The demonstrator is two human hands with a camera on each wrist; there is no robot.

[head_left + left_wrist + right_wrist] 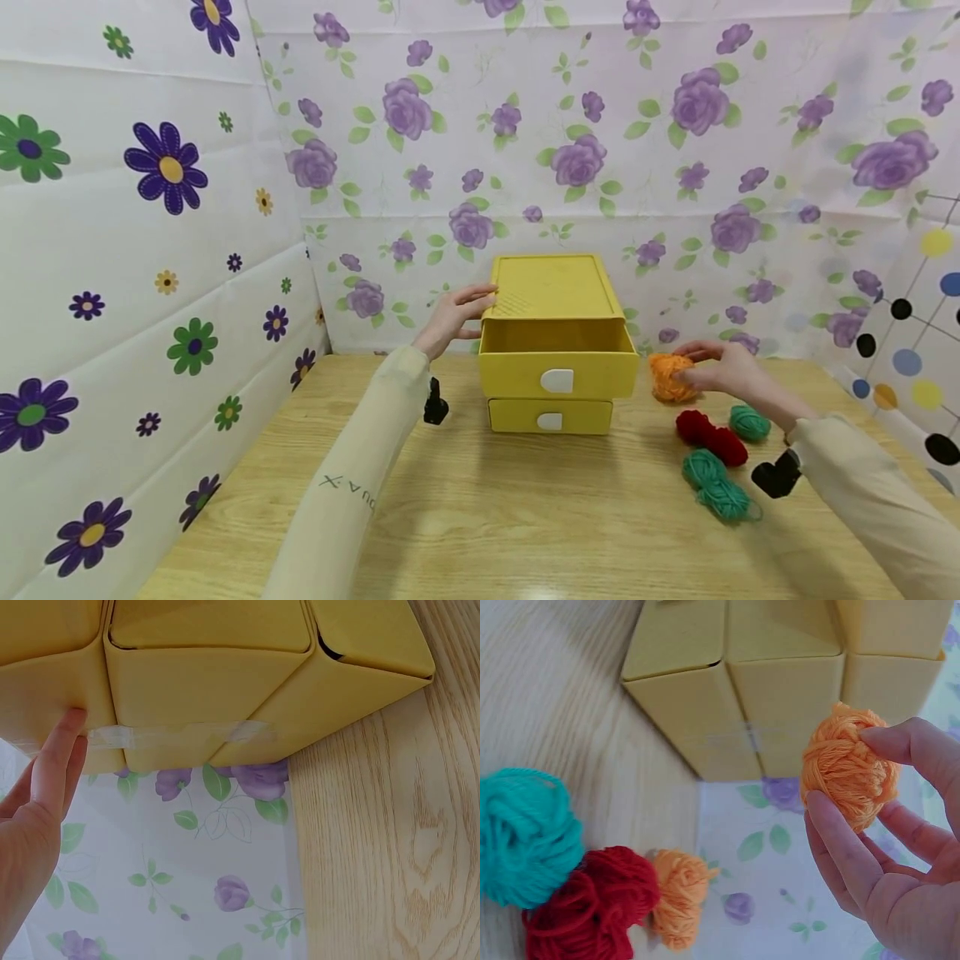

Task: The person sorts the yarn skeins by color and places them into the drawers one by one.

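A yellow drawer box stands on the table, its upper drawer pulled out and the lower drawer pushed in. My left hand touches the box's left side near the top with extended fingers, seen also in the left wrist view on the yellow side panel. To the right of the box, my right hand pinches an orange ball of yarn between thumb and fingers. In the right wrist view this yarn is raised in front of the box's right side.
On the table's right lie a red yarn skein, two teal yarn balls and another orange yarn bundle. Flowered cloth hangs behind the wooden table and along its left. Dotted cloth borders the right side.
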